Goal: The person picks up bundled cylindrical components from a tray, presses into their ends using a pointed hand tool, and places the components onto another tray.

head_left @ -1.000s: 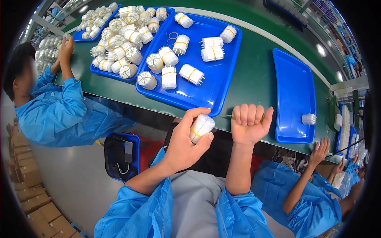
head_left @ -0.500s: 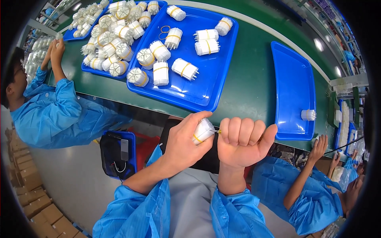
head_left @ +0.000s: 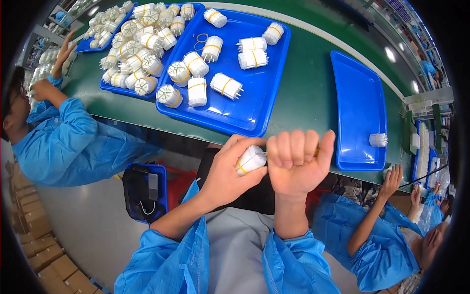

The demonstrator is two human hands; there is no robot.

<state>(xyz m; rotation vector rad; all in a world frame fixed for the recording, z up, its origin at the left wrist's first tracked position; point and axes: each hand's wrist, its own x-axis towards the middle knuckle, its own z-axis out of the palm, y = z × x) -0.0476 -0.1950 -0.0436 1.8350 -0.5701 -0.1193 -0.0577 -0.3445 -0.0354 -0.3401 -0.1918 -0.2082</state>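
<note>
Left fingers (head_left: 252, 177) around white cylinder (head_left: 250, 159), tilted, yellow band (head_left: 240, 167) circling it.

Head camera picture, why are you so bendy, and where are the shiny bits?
Head view: the wide fisheye lens bows the sides of the narrow blue plastic tray at right, and the corners are black. Head view: white glare gleams near the front of the large blue plastic tray; the bare left hand and bare right hand look fairly sharp.
</note>
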